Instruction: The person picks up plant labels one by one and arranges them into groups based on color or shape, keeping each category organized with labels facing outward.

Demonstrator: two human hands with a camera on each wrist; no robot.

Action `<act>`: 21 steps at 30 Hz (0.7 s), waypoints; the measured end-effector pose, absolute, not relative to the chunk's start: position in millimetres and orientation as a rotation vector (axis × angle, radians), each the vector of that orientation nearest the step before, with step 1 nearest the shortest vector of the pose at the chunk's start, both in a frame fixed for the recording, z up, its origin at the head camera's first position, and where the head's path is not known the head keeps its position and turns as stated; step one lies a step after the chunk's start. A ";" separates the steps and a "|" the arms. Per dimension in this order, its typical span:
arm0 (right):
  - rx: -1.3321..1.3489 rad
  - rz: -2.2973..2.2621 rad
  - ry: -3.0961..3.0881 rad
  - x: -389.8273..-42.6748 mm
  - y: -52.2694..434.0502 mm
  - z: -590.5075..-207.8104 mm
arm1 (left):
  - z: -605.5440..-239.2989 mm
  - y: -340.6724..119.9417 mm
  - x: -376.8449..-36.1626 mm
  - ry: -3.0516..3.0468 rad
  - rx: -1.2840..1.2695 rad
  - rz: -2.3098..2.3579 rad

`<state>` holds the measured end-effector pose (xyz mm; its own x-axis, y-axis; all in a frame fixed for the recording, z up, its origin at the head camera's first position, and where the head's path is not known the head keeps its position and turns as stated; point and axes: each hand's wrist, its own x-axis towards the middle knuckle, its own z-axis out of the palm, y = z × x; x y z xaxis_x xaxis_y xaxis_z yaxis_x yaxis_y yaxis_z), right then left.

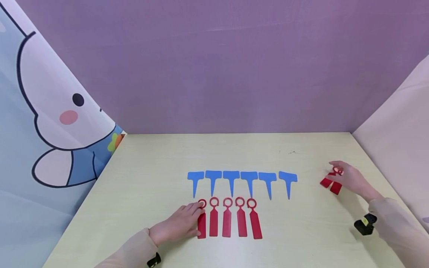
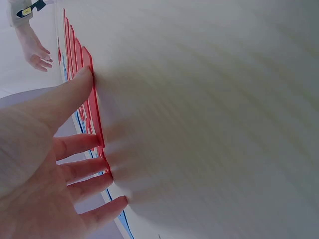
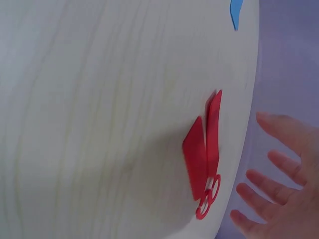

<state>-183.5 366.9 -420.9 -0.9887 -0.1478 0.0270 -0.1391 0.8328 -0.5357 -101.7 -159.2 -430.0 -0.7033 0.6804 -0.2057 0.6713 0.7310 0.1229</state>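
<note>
The left hand [image 1: 179, 223] rests with straight, spread fingers against the leftmost of 5 red ring-topped tags [image 1: 226, 222] lying in a row near the table's [image 1: 151, 167] front edge. Behind them lie 6 blue T-shaped tags [image 1: 241, 182] in a row. Far right, the right hand [image 1: 350, 178], fingers apart and relaxed, hovers at 2 loose red tags [image 1: 330, 185], holding neither.

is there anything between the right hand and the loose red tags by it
Nothing visible. The right hand hovers open right beside the two loose red tags, with only bare table around them. The wrist view shows the fingers just clear of the ring ends.
</note>
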 end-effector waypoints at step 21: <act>-0.222 -0.748 2.912 -192.9 387.6 -441.4 | -429.6 -159.2 -101.7 2.687 1.045 0.063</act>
